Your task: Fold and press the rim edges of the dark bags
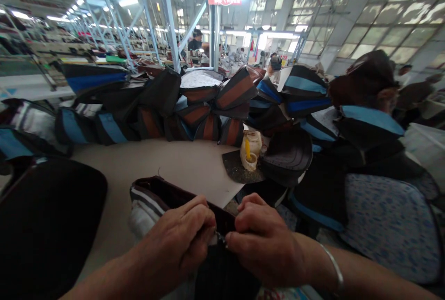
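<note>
My left hand (189,232) and my right hand (266,239) are close together at the lower middle, fingers closed on the edge of a dark fabric bag (156,188). Its opening has a brown inner edge, and white material shows along its left side. Between my fingertips is a small dark, shiny bit (220,239), perhaps part of a zipper; it is too small to tell. A silver bangle (332,263) circles my right wrist. The bag's lower part is dark and partly hidden by my hands.
A pale work table (139,156) lies ahead. On it stands a glue-stained tub (251,144) with a yellow-handled brush (247,149). Stacked bag pieces (208,126) with brown and blue stripes line the back. A large black panel (48,221) is at left, a blue-patterned panel (389,221) at right.
</note>
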`<state>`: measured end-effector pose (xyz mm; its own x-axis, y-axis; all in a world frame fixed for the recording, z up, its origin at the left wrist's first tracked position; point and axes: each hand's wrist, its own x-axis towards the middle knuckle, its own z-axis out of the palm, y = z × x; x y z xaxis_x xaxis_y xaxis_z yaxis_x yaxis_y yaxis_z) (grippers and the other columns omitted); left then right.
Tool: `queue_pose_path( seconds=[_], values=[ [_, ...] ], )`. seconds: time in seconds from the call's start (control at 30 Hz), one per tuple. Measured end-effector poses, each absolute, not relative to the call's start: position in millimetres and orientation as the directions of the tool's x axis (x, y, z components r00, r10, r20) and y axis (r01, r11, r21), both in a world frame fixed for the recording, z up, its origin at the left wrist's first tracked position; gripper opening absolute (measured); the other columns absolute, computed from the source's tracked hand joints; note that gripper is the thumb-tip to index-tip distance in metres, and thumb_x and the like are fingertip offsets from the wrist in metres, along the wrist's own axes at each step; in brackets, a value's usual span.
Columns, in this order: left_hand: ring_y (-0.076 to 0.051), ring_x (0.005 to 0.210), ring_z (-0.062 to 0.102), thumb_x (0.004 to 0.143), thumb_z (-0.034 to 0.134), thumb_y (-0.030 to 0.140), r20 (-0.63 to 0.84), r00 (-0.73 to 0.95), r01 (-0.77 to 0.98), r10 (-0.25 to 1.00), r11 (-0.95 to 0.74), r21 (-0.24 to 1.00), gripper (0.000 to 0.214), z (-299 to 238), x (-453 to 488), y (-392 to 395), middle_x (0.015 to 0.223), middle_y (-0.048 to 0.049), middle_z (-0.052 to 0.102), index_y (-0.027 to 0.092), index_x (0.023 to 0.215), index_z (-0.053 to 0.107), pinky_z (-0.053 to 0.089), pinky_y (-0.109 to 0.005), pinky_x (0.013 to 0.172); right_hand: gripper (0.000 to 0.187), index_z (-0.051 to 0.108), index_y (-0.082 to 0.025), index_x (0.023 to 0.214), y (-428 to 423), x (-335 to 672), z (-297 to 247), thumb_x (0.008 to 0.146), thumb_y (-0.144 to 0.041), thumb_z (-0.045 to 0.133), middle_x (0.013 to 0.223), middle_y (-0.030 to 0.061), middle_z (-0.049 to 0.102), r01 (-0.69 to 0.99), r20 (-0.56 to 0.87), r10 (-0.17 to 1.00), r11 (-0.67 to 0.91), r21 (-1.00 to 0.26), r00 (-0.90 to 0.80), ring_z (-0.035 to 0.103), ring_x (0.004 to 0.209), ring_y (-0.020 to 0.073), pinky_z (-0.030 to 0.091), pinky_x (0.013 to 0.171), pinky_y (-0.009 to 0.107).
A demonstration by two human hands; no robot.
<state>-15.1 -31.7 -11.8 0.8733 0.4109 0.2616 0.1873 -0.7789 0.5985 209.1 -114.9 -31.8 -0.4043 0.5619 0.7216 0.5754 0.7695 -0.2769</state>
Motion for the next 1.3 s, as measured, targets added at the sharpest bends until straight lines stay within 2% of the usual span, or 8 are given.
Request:
queue_pose_path(
  seconds=[0.23,0.47,0.6,0.73,0.87,1.03,1.13,1.3],
  values=[
    [-0.014,0.080,0.051,0.108,0.035,0.038,-0.139,0.912,0.321,0.386,-0.462,0.826,0.035,9,-8,-18,0.086,0.0034,0.052,0.020,0.089,0.058,0.039,-0.025,0.074,0.027,0.048,-0.019,0.068,-119,205,-31,0.094,-0.012,0.053,0.061,-0.0058,0.043,0.672,0.721,0.547,0.725,-0.154,-0.425,0.040,0.054,0.0089,0.046,0.077,0.028],
    [-0.012,0.073,0.050,0.102,0.056,0.047,-0.200,0.941,0.297,0.272,-0.389,0.872,0.042,8,6,-14,0.082,0.0034,0.052,0.017,0.074,0.064,0.039,-0.022,0.067,0.011,0.062,-0.019,0.084,-123,210,-40,0.091,-0.011,0.059,0.069,-0.0045,0.050,0.679,0.732,0.475,0.734,-0.022,-0.489,0.043,0.058,0.0103,0.046,0.084,0.032],
    [-0.013,0.076,0.053,0.104,0.051,0.046,-0.167,0.939,0.300,0.299,-0.479,0.825,0.038,10,5,-20,0.084,0.0018,0.055,0.019,0.083,0.067,0.039,-0.023,0.067,0.011,0.063,-0.015,0.093,-130,218,-34,0.092,-0.013,0.053,0.076,0.0004,0.060,0.637,0.714,0.500,0.765,-0.098,-0.491,0.053,0.065,0.0125,0.047,0.091,0.037],
    [-0.014,0.086,0.053,0.105,0.047,0.030,-0.082,0.944,0.278,0.319,-0.638,0.718,0.026,16,1,-31,0.090,0.0024,0.058,0.021,0.084,0.060,0.038,-0.025,0.077,0.036,0.053,-0.008,0.129,-136,226,-15,0.094,-0.012,0.046,0.096,0.0087,0.069,0.526,0.710,0.616,0.751,-0.400,-0.340,0.065,0.086,0.0176,0.049,0.094,0.039],
    [-0.014,0.089,0.053,0.099,0.047,0.016,0.007,0.942,0.251,0.337,-0.714,0.654,0.018,20,3,-39,0.092,0.0035,0.058,0.021,0.084,0.057,0.036,-0.026,0.083,0.018,0.064,-0.015,0.110,-128,232,6,0.101,-0.021,0.050,0.092,0.0065,0.066,0.528,0.460,0.838,0.544,-0.653,-0.295,0.060,0.081,0.0155,0.048,0.074,0.029],
    [-0.013,0.081,0.051,0.092,0.046,0.007,0.172,0.931,0.175,0.322,-0.807,0.564,0.018,22,3,-42,0.087,0.0042,0.057,0.020,0.082,0.055,0.034,-0.029,0.081,0.002,0.068,-0.016,0.087,-112,227,26,0.086,-0.018,0.067,0.086,0.0033,0.061,0.584,0.235,0.837,0.520,-0.624,-0.494,0.055,0.073,0.0132,0.042,0.067,0.027],
    [-0.014,0.081,0.051,0.090,0.045,0.005,0.261,0.915,0.134,0.308,-0.841,0.525,0.020,37,-2,-36,0.086,0.0039,0.058,0.021,0.084,0.056,0.034,-0.031,0.081,0.007,0.062,-0.015,0.076,-108,214,41,0.076,-0.011,0.068,0.077,0.0005,0.056,0.644,0.355,0.808,0.590,-0.488,-0.471,0.048,0.067,0.0125,0.038,0.065,0.029],
    [-0.014,0.088,0.056,0.100,0.041,0.013,0.184,0.927,0.114,0.327,-0.713,0.692,0.022,62,-24,-16,0.094,0.0026,0.059,0.022,0.086,0.056,0.042,-0.025,0.082,0.016,0.066,-0.014,0.090,-87,211,71,0.096,-0.028,0.061,0.084,0.0029,0.060,0.422,0.441,0.713,0.688,-0.591,-0.545,0.056,0.076,0.0134,0.043,0.072,0.029]
  ],
)
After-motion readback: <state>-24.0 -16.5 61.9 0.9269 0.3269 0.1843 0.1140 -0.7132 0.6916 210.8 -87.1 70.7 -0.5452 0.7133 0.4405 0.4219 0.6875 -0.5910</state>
